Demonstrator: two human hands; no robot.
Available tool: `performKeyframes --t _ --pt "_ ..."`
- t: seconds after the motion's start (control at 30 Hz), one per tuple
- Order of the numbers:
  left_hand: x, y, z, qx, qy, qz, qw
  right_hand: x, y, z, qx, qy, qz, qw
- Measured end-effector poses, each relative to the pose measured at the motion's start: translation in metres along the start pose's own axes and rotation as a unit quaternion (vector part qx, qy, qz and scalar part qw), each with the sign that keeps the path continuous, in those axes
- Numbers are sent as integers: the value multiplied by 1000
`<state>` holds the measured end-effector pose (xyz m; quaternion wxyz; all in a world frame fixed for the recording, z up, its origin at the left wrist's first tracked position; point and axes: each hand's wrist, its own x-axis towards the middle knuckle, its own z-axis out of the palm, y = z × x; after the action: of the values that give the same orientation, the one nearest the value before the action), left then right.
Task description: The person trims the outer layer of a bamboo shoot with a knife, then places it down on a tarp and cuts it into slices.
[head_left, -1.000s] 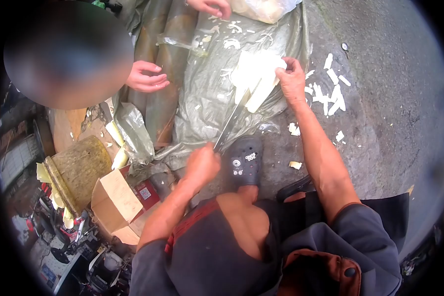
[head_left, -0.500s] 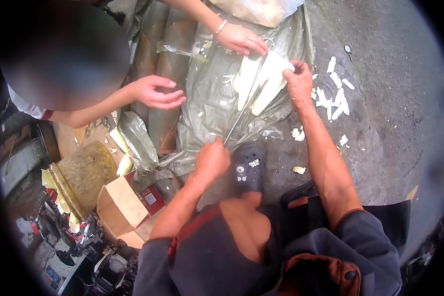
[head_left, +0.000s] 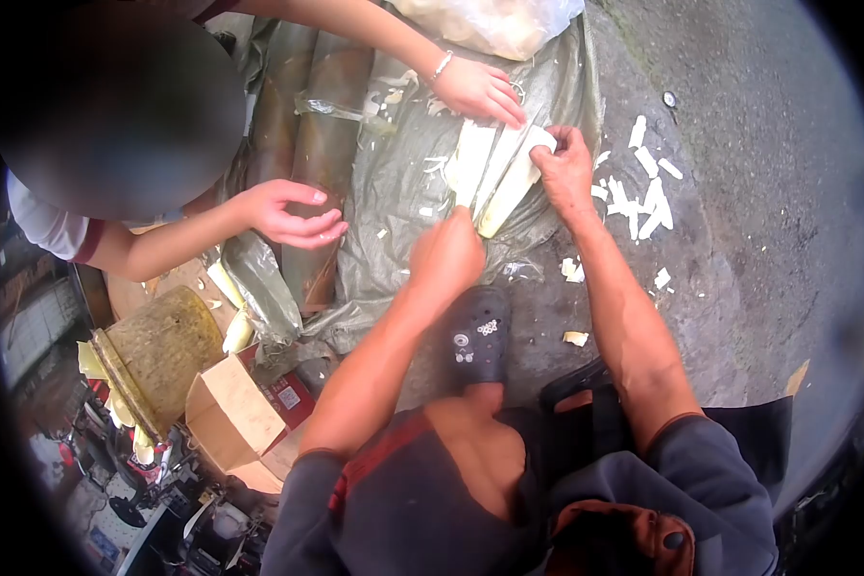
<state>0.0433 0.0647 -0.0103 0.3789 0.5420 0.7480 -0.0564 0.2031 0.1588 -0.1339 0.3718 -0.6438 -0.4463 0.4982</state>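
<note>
My left hand (head_left: 448, 252) is closed around the handle of a long knife (head_left: 495, 168), whose blade points up and away between two pale pieces. On the blade's right, a long white piece (head_left: 509, 197) has its far end pinched by the thumb and fingers of my right hand (head_left: 564, 173). The other white piece (head_left: 469, 165) lies left of the blade, just beyond my left hand. Both pieces rest on a grey-green plastic sheet (head_left: 374, 264). A co-worker's hand (head_left: 480, 89) reaches to the far end of the pieces, close to the blade.
The co-worker's other hand (head_left: 293, 213) hovers open at the left. Large brown shoots (head_left: 307, 158) lie beside it. A yellowish bucket (head_left: 163, 346) and cardboard box (head_left: 235, 408) are lower left. White scraps (head_left: 655, 202) lie on the right, a plastic bag (head_left: 499, 24) at the top.
My left hand has moved up and forward with the knife, nearer the pieces. The co-worker's upper hand has come down to their far end, and the other hand has shifted right and lower.
</note>
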Motion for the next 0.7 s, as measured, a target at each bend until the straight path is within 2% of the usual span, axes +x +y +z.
performKeyframes --t 0.4,0.7 --pt "13 8 4 14 -11 -25 1000 -4 -9 -4 48 -2 -2 999" --pt "-24 -19 -1 27 -19 -24 999 -8 -27 -12 93 11 -30 995"
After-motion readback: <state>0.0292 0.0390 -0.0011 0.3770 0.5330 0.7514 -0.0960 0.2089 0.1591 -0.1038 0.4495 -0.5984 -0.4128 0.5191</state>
